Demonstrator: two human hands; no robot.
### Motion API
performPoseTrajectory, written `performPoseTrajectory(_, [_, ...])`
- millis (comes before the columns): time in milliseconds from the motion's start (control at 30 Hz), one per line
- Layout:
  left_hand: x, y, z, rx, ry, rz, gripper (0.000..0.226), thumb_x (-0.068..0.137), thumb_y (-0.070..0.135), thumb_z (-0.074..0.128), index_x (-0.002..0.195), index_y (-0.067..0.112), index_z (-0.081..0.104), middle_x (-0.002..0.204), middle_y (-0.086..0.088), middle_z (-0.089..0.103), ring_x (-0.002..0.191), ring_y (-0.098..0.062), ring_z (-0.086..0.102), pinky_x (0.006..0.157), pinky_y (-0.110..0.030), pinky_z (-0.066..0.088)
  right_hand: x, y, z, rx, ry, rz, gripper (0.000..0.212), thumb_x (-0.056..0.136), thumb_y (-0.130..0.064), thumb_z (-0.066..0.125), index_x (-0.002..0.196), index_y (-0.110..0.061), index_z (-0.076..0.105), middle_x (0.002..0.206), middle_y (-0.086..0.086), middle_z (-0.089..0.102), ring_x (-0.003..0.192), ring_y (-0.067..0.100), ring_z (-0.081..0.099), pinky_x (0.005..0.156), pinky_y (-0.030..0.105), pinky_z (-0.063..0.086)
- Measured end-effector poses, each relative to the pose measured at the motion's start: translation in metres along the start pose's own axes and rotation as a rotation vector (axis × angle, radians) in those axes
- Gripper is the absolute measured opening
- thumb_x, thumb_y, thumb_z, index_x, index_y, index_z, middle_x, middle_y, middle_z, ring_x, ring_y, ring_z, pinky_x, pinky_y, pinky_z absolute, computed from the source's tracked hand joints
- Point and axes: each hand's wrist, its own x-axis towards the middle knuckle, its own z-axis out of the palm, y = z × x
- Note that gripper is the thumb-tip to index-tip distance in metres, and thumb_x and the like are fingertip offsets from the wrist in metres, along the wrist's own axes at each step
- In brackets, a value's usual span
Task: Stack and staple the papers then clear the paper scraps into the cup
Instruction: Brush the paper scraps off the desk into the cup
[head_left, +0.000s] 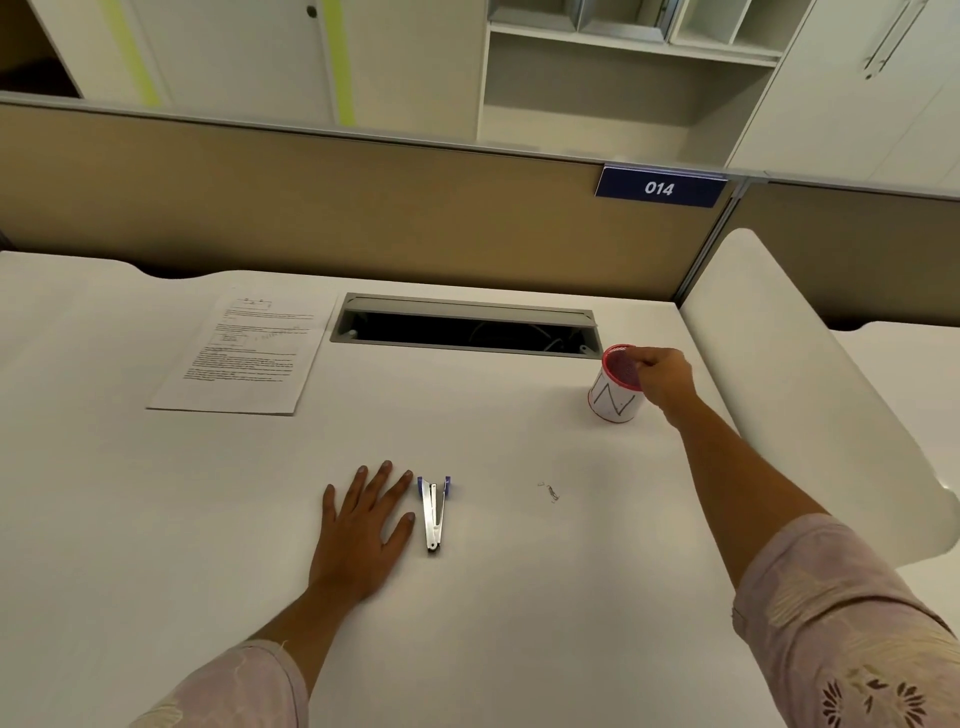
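Cup (615, 397) is sitting near the desk's (519, 613) right edge, right hand (665, 376) pinching its rim; left hand (358, 530) is lying flat beside the stapler (434, 512). Tugging risks tipping it.

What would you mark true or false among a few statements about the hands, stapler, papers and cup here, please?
1. The left hand lies flat on the white desk beside the silver stapler with blue ends. True.
2. The right hand holds the stapler. False: it holds the rim of the red mesh cup wrapped in white paper.
3. The printed papers sit inside the cup. False: they lie flat on the desk, far left.
4. Small thin scraps lie on the desk right of the stapler. True.
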Motion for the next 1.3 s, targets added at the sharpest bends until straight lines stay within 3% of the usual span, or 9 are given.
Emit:
performPoseTrajectory(67, [0.000, 0.000, 0.001, -0.003, -0.003, 0.003, 0.058, 0.090, 0.062, 0.010, 0.147, 0.047, 0.011, 0.158, 0.016, 0.007, 0.146, -0.011, -0.002, 0.116, -0.046, -0.002, -0.003, 0.000, 0.003, -0.078, -0.062, -0.044, 0.034, 0.095, -0.004, 0.047, 0.127, -0.008, 0.058, 0.132, 0.017, 0.053, 0.122, 0.037, 0.047, 0.097, 0.039, 0.045])
performPoseTrajectory(167, [0.000, -0.001, 0.001, -0.009, 0.009, 0.008, 0.058, 0.091, 0.061, 0.013, 0.147, 0.047, 0.013, 0.158, 0.015, 0.010, 0.146, -0.012, 0.002, 0.115, -0.047, 0.001, -0.012, 0.003, 0.016, -0.052, 0.004, -0.121, 0.030, 0.093, -0.010, 0.052, 0.122, -0.007, 0.061, 0.122, 0.017, 0.061, 0.112, 0.033, 0.056, 0.095, 0.035, 0.045])
performPoseTrajectory(267, [0.000, -0.001, 0.002, -0.018, 0.019, 0.015, 0.058, 0.091, 0.062, 0.012, 0.147, 0.046, 0.015, 0.157, 0.014, 0.013, 0.146, -0.014, 0.006, 0.115, -0.048, 0.003, -0.041, 0.004, 0.028, -0.078, 0.036, -0.415, 0.023, 0.087, -0.004, 0.061, 0.108, -0.008, 0.069, 0.110, 0.008, 0.068, 0.101, 0.015, 0.057, 0.091, 0.026, 0.042])
performPoseTrajectory(333, [0.000, 0.000, 0.002, -0.017, 0.019, 0.015, 0.059, 0.090, 0.064, 0.009, 0.147, 0.046, 0.015, 0.157, 0.014, 0.013, 0.146, -0.013, 0.005, 0.115, -0.048, 0.002, -0.063, 0.010, 0.040, -0.145, -0.090, -0.604, 0.021, 0.086, -0.006, 0.064, 0.105, -0.013, 0.071, 0.110, 0.002, 0.069, 0.101, 0.013, 0.057, 0.097, 0.030, 0.042])
performPoseTrajectory(433, [0.001, -0.002, 0.002, -0.021, 0.020, 0.011, 0.061, 0.089, 0.066, 0.005, 0.147, 0.046, 0.014, 0.157, 0.014, 0.012, 0.146, -0.013, 0.004, 0.115, -0.048, 0.002, -0.088, 0.028, 0.064, -0.298, -0.341, -0.694, 0.024, 0.090, -0.013, 0.060, 0.112, -0.020, 0.068, 0.118, 0.000, 0.065, 0.112, 0.017, 0.053, 0.097, 0.023, 0.033])
performPoseTrajectory(567, [0.000, 0.000, 0.002, -0.024, 0.020, 0.012, 0.063, 0.088, 0.067, 0.003, 0.147, 0.046, 0.014, 0.158, 0.014, 0.011, 0.146, -0.013, 0.003, 0.115, -0.047, 0.001, -0.107, 0.046, 0.084, -0.404, -0.493, -0.696, 0.035, 0.095, -0.005, 0.046, 0.125, -0.018, 0.060, 0.129, 0.001, 0.058, 0.119, 0.017, 0.047, 0.099, 0.020, 0.032])
performPoseTrajectory(733, [0.000, -0.001, 0.002, -0.018, 0.022, 0.011, 0.063, 0.089, 0.066, 0.003, 0.147, 0.045, 0.016, 0.157, 0.013, 0.014, 0.146, -0.014, 0.006, 0.115, -0.048, 0.003, -0.114, 0.063, 0.081, -0.444, -0.457, -0.701, 0.037, 0.095, -0.001, 0.042, 0.125, -0.014, 0.060, 0.120, 0.002, 0.060, 0.112, 0.021, 0.051, 0.092, 0.017, 0.033])
performPoseTrajectory(1100, [0.001, -0.002, 0.004, -0.007, 0.017, 0.010, 0.062, 0.089, 0.065, 0.005, 0.147, 0.045, 0.017, 0.158, 0.012, 0.014, 0.146, -0.015, 0.006, 0.115, -0.049, 0.004, -0.131, 0.086, 0.072, -0.330, -0.292, -0.692, 0.035, 0.092, 0.001, 0.048, 0.121, -0.015, 0.062, 0.121, 0.000, 0.062, 0.111, 0.017, 0.054, 0.095, 0.016, 0.035])
performPoseTrajectory(1300, [0.001, -0.002, 0.003, -0.015, 0.020, 0.013, 0.061, 0.090, 0.064, 0.008, 0.147, 0.045, 0.016, 0.158, 0.011, 0.015, 0.146, -0.015, 0.006, 0.115, -0.050, 0.005, -0.130, 0.078, 0.071, -0.317, -0.396, -0.643, 0.033, 0.087, -0.001, 0.059, 0.118, -0.012, 0.065, 0.107, 0.001, 0.065, 0.098, 0.016, 0.058, 0.080, 0.001, 0.033])
